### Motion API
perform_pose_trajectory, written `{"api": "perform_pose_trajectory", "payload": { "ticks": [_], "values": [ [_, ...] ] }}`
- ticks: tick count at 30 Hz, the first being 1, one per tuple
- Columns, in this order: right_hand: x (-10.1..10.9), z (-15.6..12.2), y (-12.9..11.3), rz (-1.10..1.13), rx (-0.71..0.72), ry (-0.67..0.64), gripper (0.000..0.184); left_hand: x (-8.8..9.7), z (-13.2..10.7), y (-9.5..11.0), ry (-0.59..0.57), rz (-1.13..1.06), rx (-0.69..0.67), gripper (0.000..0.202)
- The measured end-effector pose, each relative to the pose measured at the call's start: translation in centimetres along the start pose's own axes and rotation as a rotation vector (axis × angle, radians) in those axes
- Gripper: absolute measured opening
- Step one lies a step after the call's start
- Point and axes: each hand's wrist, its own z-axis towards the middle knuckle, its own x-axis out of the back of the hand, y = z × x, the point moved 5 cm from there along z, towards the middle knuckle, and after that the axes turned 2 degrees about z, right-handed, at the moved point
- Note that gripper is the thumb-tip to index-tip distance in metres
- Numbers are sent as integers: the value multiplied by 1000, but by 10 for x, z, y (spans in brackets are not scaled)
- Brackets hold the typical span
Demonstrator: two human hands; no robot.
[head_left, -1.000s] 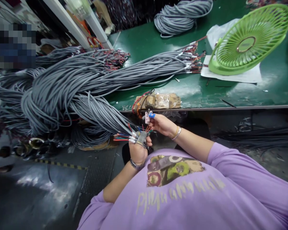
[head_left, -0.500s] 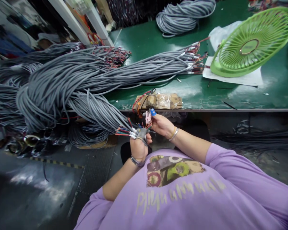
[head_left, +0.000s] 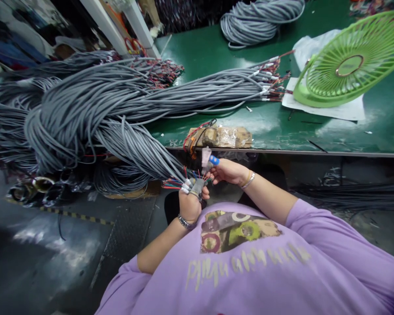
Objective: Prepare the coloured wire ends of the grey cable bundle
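Observation:
My left hand (head_left: 189,206) is closed around the end of a grey cable (head_left: 197,186), just in front of the bench edge. Thin coloured wires (head_left: 202,176) fan out from that end, beside the white-collared ends (head_left: 186,185) of other grey cables. Close by on the right, my right hand (head_left: 231,171) is closed, its fingertips at the wire tips. A blue cover (head_left: 214,160) sits on one of its digits. Against this digit, a small pale pink clip-like piece (head_left: 206,156) points upward, blurred. Exactly how the fingers grip it is hidden.
A thick bundle of grey cables (head_left: 75,100) spills over the left of the green bench (head_left: 190,41). At the bench edge lies a taped wooden block (head_left: 230,137) with red and black wires. A green fan (head_left: 350,65) stands on paper at right, a cable coil (head_left: 259,22) behind.
The right hand has shifted slightly right and turned, bringing its fingertips down towards the wires. The pink piece has tilted upright. The left hand keeps its hold nearly in place.

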Motion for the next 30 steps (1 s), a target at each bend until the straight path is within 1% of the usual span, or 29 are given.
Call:
{"api": "perform_pose_trajectory", "payload": {
  "ticks": [3, 6, 8, 10, 12, 14, 16, 18, 21, 24, 26, 30],
  "values": [
    [1, -8, -7, -215, 82, -44, 41, 4, -2, -5, -37, 68, -25, 30],
    [-2, -13, -15, -336, 174, -62, 34, 7, -2, -7, -55, 105, -39, 30],
    [-5, -14, -17, -373, 217, -51, 31, 7, -2, -8, -96, 134, -34, 30],
    [-9, -14, -17, -379, 236, -36, 29, 5, -2, -8, -175, 160, -2, 30],
    [-14, -14, -14, -378, 226, -33, 29, 3, -2, -10, -261, 186, 56, 29],
    [-18, -13, -9, -384, 207, -38, 30, 1, -3, -11, -319, 210, 106, 27],
    [-19, -13, -7, -369, 216, -26, 32, 1, -4, -10, -314, 210, 114, 27],
    [-14, -15, -8, -335, 223, -4, 35, 3, -4, -8, -264, 182, 94, 30],
    [-5, -19, -7, -319, 163, -12, 39, 5, -3, -8, -176, 126, 62, 32],
    [0, -23, -5, -356, 118, -50, 34, 6, -1, -10, -129, 97, 48, 32],
    [-1, -23, -4, -361, 140, -55, 28, 5, -1, -10, -152, 115, 33, 32],
    [-10, -20, -4, -314, 197, -18, 24, -1, -5, -9, -347, 272, 23, 33]
  ]
}}
